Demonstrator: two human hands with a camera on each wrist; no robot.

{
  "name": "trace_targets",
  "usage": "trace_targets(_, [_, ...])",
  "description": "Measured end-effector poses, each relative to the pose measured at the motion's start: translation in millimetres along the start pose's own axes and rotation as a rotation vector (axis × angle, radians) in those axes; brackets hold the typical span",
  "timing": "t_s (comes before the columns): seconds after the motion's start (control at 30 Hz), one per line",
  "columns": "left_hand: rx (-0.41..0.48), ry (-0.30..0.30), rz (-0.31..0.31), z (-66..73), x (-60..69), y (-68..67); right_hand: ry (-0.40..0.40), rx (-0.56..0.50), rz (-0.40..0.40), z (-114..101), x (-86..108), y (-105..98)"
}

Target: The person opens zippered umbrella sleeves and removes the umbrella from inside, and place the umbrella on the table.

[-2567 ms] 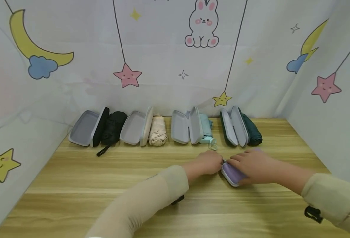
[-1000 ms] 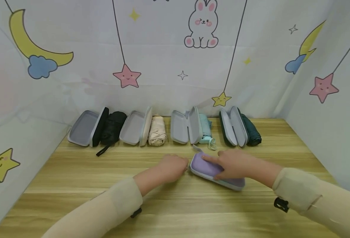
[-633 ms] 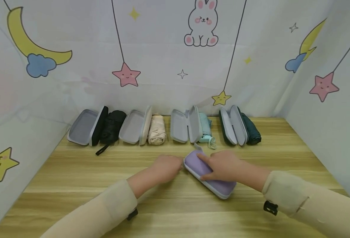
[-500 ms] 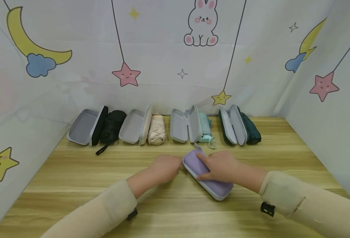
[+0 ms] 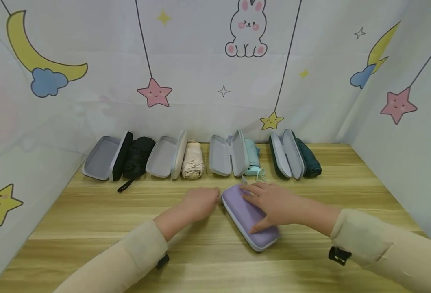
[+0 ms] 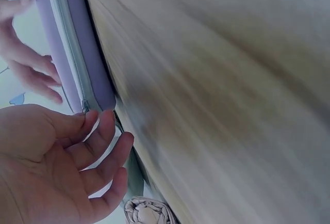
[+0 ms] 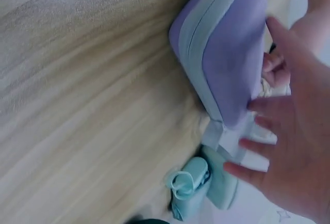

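Observation:
A zipped purple case (image 5: 239,209) lies at a slant on the table, its grey strap pointing to the back. My left hand (image 5: 201,202) is at the case's left corner; in the left wrist view its thumb and index finger pinch the small zipper pull (image 6: 85,105). My right hand (image 5: 275,204) is over the top of the case with its fingers spread and fairly straight. In the right wrist view a fingertip or two of that right hand (image 7: 296,131) touch the purple lid (image 7: 237,53), and the other fingers stand off it.
Along the back of the wooden table (image 5: 109,228) stand opened cases in black (image 5: 103,158), cream (image 5: 164,156), light teal (image 5: 228,156) and dark green (image 5: 286,156). Beside them lie folded umbrellas: black (image 5: 138,156), beige (image 5: 193,160), teal (image 5: 252,156), dark green (image 5: 308,158). A printed curtain (image 5: 193,61) closes the back.
Both hands and the purple case have shifted left, and the case has turned so its near end swings toward the front. My right hand's fingers have loosened and spread on the lid.

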State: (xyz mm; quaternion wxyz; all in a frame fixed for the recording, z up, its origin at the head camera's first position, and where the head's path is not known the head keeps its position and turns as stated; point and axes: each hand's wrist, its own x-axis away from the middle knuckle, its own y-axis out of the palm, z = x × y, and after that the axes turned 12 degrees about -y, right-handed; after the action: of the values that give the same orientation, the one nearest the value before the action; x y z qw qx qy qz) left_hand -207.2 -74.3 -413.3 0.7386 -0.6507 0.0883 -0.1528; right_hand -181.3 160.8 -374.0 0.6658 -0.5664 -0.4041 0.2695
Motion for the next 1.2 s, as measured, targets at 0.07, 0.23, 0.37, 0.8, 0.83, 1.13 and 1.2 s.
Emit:
trace_targets(0.07, [-0.01,-0.008,0.012,-1.3,-0.9,0.0,-0.055,0.01,-0.038,2,3.9,-1])
trace_targets(0.23, [-0.002,-0.011,-0.017,-3.6,-0.6,0.1,-0.1,0.024,-0.088,0,8.4,-2])
trace_targets(0.37, [0.018,0.034,-0.022,-4.7,3.0,2.2,-0.089,0.015,-0.077,-3,6.5,-1])
trace_targets(0.8, [0.046,0.107,-0.075,-0.3,29.5,2.0,-0.003,-0.031,-0.039,-20,-10.5,1])
trace_targets(0.83, [0.046,0.112,-0.085,-0.1,32.0,1.7,0.003,-0.025,-0.033,-21,-11.5,2])
trace_targets(1.13, [-0.037,0.175,-0.081,-3.5,51.6,-2.4,0.045,0.054,0.006,-29,-23.1,5])
trace_targets(1.2, [-0.036,0.199,-0.102,-5.7,55.4,-3.4,0.056,0.07,0.01,-29,-26.0,6])
